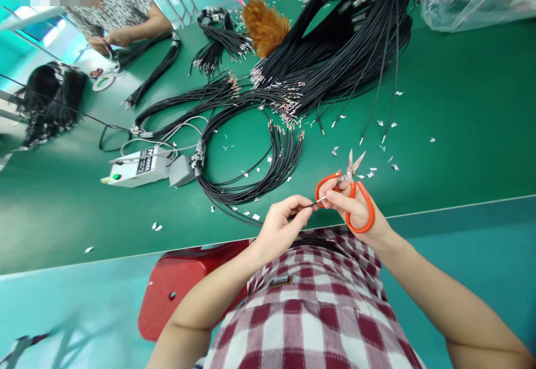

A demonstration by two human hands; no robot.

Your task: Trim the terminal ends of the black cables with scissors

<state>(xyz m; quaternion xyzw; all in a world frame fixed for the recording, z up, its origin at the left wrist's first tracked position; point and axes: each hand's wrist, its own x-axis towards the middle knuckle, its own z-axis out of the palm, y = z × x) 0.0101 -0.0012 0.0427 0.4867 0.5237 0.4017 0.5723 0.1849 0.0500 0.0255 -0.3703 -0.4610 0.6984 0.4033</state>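
Note:
My left hand (285, 221) pinches a black cable (312, 205) near its end, just over the table's front edge. Orange-handled scissors (365, 212) hang on my right hand (349, 207), blades apart and pointing away from me. The thumb and finger of that hand also close on the cable's pale stripped tip. Past my hands, a looped bundle of black cables (234, 195) lies on the green table, its cut ends fanned toward the right. More cable rests across my lap, partly hidden by my left hand.
A big heap of black cables (347, 62) covers the table's far middle, beside a brown fluffy thing (264, 25). A white box with a green button (140, 167) stands at left. White scraps (335, 150) are scattered about. Across the table a person's hands (111, 39) work; a red stool (176, 285) stands below.

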